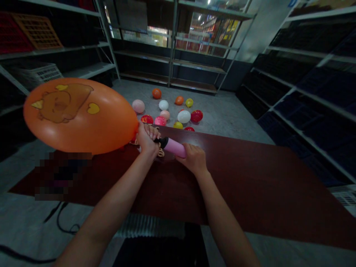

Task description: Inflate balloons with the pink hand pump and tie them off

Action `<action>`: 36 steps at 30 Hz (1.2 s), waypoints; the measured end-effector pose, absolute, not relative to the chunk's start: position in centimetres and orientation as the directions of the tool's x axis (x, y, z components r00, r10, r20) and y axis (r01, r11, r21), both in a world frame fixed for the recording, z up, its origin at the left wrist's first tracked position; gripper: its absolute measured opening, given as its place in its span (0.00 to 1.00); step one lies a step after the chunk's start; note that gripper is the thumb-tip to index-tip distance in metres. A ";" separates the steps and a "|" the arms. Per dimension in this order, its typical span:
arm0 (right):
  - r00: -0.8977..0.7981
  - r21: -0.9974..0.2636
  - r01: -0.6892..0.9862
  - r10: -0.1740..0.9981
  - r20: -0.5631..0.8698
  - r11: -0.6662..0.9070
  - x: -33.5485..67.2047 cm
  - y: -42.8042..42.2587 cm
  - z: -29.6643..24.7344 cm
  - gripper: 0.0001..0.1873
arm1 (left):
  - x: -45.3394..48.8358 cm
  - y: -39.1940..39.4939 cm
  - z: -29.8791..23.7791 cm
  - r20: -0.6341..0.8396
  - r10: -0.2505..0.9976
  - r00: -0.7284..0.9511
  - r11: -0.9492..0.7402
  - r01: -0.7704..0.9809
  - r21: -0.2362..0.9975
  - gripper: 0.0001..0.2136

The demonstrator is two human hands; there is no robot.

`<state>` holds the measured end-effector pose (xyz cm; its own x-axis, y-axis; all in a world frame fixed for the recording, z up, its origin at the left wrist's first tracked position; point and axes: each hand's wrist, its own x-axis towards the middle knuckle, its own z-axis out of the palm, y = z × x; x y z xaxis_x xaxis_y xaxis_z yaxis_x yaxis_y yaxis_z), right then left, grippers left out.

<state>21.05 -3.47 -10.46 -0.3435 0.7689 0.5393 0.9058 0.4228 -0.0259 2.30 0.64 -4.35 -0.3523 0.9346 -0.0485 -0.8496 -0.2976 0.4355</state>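
Observation:
A large inflated orange balloon with a printed cartoon animal and a yellow heart fills the left side, above the table. My left hand is closed around the balloon's neck, where it meets the black nozzle of a balloon pump. The pump's pink barrel slants down to the right, and my right hand is wrapped round its far end. Several small uninflated balloons lie on the table beneath my left hand, partly hidden by it.
A dark red table spans the front. Several inflated balloons, among them a white balloon and a red balloon, lie on the floor beyond. Metal shelves stand at the back and both sides. A black cable lies at lower left.

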 end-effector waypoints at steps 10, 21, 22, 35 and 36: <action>-0.368 0.022 0.898 0.723 0.584 0.439 21.9 -2.6 -10.2 0.23 | 0.6 1.2 -3.7 -0.091 0.904 -0.418 -0.338 -0.828 0.447 0.30; -0.291 0.020 0.940 0.768 0.570 0.341 25.8 -1.7 -10.2 0.19 | -2.3 1.1 -2.2 -0.083 0.863 -0.498 -0.413 -0.792 0.449 0.27; -0.289 0.006 0.938 0.771 0.567 0.347 25.9 -1.7 -10.2 0.19 | -2.2 1.0 -2.2 -0.082 0.862 -0.500 -0.417 -0.792 0.446 0.27; -0.334 -0.053 0.919 0.844 0.420 0.390 22.6 -3.3 -9.5 0.19 | 2.6 0.8 -4.4 -0.008 0.898 -0.439 -0.384 -0.793 0.473 0.31; -0.332 -0.060 0.920 0.852 0.404 0.387 22.2 -3.5 -9.5 0.19 | 2.9 0.8 -4.7 0.008 0.908 -0.419 -0.372 -0.798 0.475 0.31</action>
<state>22.17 -3.46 -9.49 -0.3325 0.8523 0.4039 0.9200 0.3873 -0.0600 2.90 0.82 -4.65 -0.4185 0.9082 0.0080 -0.7976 -0.3717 0.4751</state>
